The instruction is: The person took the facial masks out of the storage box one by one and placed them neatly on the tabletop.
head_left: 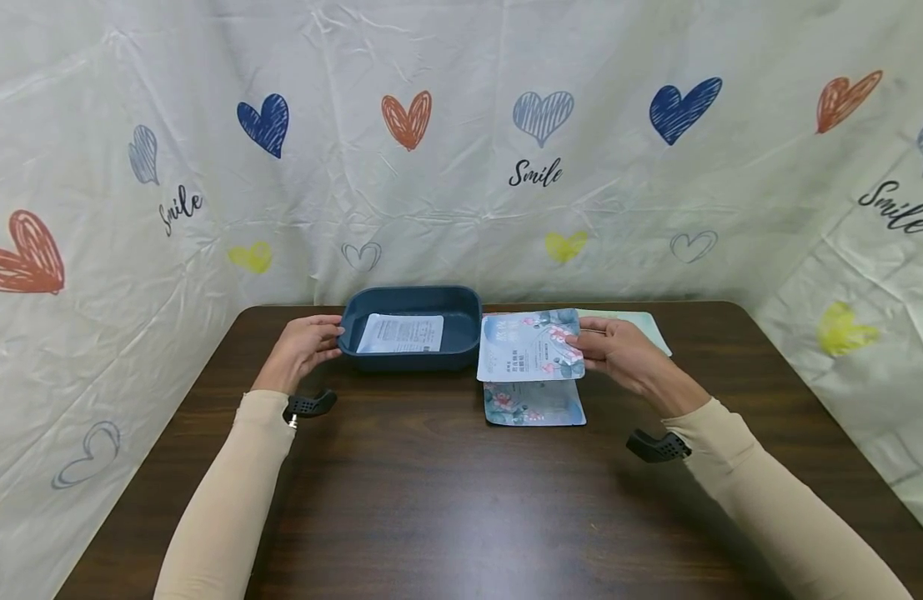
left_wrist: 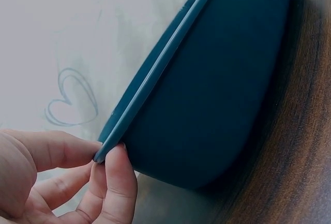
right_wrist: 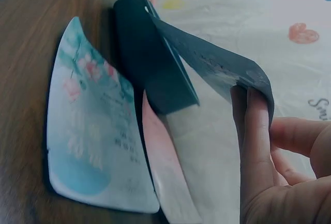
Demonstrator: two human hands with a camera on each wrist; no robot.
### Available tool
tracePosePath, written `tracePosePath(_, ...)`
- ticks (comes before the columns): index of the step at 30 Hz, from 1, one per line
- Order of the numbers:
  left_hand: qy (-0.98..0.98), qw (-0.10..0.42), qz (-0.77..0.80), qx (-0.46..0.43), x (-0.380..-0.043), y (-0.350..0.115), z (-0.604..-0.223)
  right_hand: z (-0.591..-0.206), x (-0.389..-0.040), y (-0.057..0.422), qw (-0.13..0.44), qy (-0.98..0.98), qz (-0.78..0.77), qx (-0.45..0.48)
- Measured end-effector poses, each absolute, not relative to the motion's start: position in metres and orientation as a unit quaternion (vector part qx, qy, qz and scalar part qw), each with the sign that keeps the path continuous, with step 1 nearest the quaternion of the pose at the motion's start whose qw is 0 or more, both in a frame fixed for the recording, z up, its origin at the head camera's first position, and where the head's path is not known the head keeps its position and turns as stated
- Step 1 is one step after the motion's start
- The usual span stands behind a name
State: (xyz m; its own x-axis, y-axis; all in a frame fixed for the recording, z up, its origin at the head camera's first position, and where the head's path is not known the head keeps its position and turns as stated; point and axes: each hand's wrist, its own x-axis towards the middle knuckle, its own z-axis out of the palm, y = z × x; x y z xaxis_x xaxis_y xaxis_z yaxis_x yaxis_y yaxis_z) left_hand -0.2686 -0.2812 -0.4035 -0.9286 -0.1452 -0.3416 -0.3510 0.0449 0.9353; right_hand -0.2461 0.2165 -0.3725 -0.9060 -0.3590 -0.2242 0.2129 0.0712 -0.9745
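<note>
My left hand (head_left: 299, 350) pinches the left rim of a dark blue plastic bin (head_left: 408, 362), thumb on one side and fingertips on the other in the left wrist view. Inside the bin lies a flat white printed packet (head_left: 403, 333). My right hand (head_left: 622, 354) holds a pale blue flowered sheet-mask packet (head_left: 524, 350) by its right edge, raised above the table and beside the bin's right end. Below it a similar flowered packet (right_wrist: 98, 131) lies on the table. The right wrist view shows the held packet's far end overlapping the bin's rim.
A pale green packet (head_left: 644, 325) lies at the back, partly hidden behind my right hand. A pink packet (right_wrist: 165, 167) shows beside the flowered one in the right wrist view. Behind the dark wooden table (head_left: 461, 500) hangs a white cloth (head_left: 461, 200) printed with hearts.
</note>
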Motion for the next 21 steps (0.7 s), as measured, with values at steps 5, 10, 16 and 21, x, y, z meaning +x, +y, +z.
tracePosePath(5, 0.722, 0.075, 0.665, -0.176, -0.270, -0.281, -0.402, -0.378, -0.242, 0.234, 0.213, 0.698, -0.682, -0.044)
tracePosePath(10, 0.723, 0.074, 0.663, -0.181, -0.270, -0.282, -0.402, -0.382, -0.238, 0.249, 0.219, 0.694, -0.685, -0.031)
tracePosePath(16, 0.723, 0.074, 0.663, -0.180, -0.270, -0.282, -0.403, -0.385, -0.233, 0.269, 0.216, 0.696, -0.685, -0.009)
tracePosePath(21, 0.723, 0.079, 0.664, -0.176, -0.269, -0.283, -0.403, -0.388, -0.228, 0.288, 0.211, 0.700, -0.682, 0.009)
